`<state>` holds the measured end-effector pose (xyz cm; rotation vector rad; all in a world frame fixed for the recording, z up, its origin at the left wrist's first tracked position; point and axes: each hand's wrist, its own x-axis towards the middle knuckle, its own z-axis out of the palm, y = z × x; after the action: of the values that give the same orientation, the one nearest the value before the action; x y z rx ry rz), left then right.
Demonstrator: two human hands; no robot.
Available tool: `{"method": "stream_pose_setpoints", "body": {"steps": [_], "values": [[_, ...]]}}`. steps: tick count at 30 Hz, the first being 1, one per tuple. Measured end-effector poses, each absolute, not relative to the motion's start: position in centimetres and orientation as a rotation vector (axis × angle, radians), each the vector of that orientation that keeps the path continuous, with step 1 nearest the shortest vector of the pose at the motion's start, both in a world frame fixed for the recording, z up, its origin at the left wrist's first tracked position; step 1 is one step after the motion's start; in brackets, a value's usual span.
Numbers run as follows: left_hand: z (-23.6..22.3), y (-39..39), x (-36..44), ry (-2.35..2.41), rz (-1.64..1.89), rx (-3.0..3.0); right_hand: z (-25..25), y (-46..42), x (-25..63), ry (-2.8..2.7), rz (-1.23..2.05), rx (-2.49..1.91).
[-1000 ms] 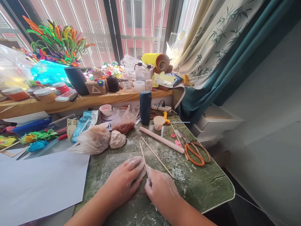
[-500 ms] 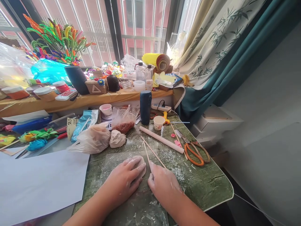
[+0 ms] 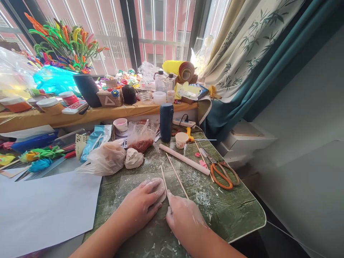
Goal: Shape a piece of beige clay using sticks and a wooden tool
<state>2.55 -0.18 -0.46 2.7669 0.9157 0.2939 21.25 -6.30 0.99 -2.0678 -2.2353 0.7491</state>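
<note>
My left hand [image 3: 142, 200], dusted with white, lies flat with its fingers stretched over a flat rounded piece of pale clay [image 3: 162, 187]. Much of that clay is hidden under the fingers. My right hand [image 3: 185, 215] is closed around a thin wooden stick [image 3: 163, 175], which points away from me and runs along the clay's right edge. Both hands are over a clear sheet [image 3: 126, 184] on the table. A second wooden stick [image 3: 177, 174] lies just beyond my right hand, its near end close to the knuckles.
A pale rolling pin [image 3: 184, 159] and orange-handled scissors [image 3: 221, 175] lie to the right. Behind are a clay lump [image 3: 134, 158], a plastic bag [image 3: 107, 159], a paper cup [image 3: 182, 140] and a dark blue cylinder [image 3: 166, 123]. White paper [image 3: 48, 211] covers the left side.
My right hand moved right with its stick, then back left to the clay's edge. The loose stick was nudged and now lies at a steeper angle. My left hand has stayed nearly still.
</note>
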Motion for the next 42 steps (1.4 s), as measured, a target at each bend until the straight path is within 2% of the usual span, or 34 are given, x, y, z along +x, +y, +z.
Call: {"method": "stream_pose_setpoints", "body": {"steps": [12,20,25,28,32,34,38,42], "values": [[-1.2,0.0,2.5,1.083,0.405,2.767,0.0,-6.4,22.0,-2.142,0.699,-2.000],[-1.1,-0.2,2.8,0.688,0.495,2.982,-1.0,-6.2,22.3,-2.106,0.705,-1.992],[-1.0,-0.3,2.0,0.672,0.540,2.973,-1.1,-6.3,22.5,-2.111,0.721,-1.946],[-1.2,0.3,1.2,0.779,0.753,2.881,-1.3,-6.4,22.5,-2.093,0.735,-1.918],[-1.4,0.8,0.8,1.181,1.168,2.487,-1.8,-6.6,22.6,-2.039,0.748,-1.893],[-1.3,0.8,0.9,1.318,1.234,2.302,-1.9,-6.7,22.8,-1.987,0.746,-1.856],[-0.7,0.3,1.3,1.229,1.032,2.331,-0.8,-5.9,23.0,-1.856,0.682,-1.587],[-0.3,0.1,1.5,1.037,0.953,2.266,0.1,-4.1,22.4,-1.786,0.945,-1.366]]}}
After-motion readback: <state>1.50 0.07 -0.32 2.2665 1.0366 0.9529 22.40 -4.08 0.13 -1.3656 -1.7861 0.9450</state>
